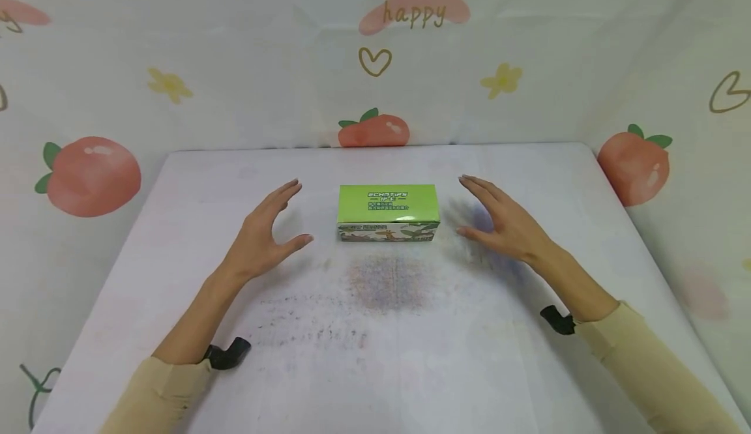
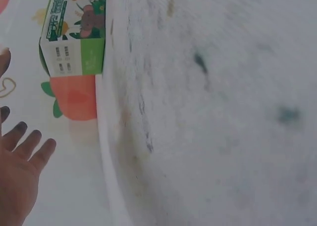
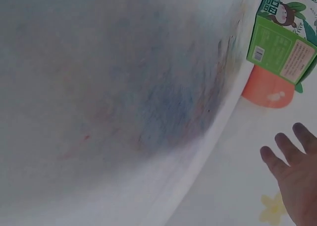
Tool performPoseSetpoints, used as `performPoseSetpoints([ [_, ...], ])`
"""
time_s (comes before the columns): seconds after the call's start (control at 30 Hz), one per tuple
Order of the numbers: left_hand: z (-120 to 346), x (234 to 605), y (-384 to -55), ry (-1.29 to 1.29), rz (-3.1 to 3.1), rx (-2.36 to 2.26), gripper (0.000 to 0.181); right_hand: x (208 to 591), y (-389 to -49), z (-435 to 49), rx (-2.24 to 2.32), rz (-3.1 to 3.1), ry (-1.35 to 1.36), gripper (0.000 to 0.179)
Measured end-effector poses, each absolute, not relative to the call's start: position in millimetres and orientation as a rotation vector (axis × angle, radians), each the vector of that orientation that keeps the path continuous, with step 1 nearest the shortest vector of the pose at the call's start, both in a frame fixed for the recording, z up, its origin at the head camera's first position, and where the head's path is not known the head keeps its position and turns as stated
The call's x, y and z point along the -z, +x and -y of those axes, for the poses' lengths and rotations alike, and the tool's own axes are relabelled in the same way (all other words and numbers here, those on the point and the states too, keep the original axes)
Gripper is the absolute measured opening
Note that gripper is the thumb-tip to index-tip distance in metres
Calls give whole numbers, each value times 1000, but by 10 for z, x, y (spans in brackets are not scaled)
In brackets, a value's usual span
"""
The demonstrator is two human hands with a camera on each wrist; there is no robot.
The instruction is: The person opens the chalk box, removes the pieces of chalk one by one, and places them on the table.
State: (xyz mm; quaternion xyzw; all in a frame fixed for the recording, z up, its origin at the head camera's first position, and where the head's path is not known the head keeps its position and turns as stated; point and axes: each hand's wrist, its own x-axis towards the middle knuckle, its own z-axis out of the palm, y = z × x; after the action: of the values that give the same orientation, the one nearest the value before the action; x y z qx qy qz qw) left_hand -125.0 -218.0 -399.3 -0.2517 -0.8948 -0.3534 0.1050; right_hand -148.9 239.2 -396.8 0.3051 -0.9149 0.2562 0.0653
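Note:
A green cardboard box (image 1: 388,204) with a white, animal-printed front side lies on the table between the two hands. To its left, my left hand (image 1: 261,238) is held apart from it, thumb spread away from the fingers. On the other side, my right hand (image 1: 507,222) mirrors this pose, also apart from the box. Both palms face inward and hold nothing. The left wrist view shows the box (image 2: 74,32) at the upper left, above the fingers of the left hand (image 2: 20,176). In the right wrist view the box (image 3: 285,42) sits at the upper right, with the right hand (image 3: 297,171) below.
The white table (image 1: 375,369) carries bluish and dark smudges in front of the box and near the right hand. Behind it hangs a white cloth (image 1: 264,62) printed with peaches, hearts and flowers. Black straps (image 1: 229,354) show at both beige sleeve cuffs.

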Motion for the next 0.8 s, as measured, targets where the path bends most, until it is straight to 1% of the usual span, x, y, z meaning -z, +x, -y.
performPoseSetpoints([
  [0.27,2081,3972,-1293,-809,2515,1311,90,3903,-1527,-2269,-875,2728,946,86],
  [0.53,1890,3736,-1235,-784,2531,1497,84,3878,-1602,-2116,-994,2669,1016,85],
  [0.8,1821,3745,-1295,-764,2574,1594,83,3857,-1636,-1993,-1042,2665,1075,83],
])
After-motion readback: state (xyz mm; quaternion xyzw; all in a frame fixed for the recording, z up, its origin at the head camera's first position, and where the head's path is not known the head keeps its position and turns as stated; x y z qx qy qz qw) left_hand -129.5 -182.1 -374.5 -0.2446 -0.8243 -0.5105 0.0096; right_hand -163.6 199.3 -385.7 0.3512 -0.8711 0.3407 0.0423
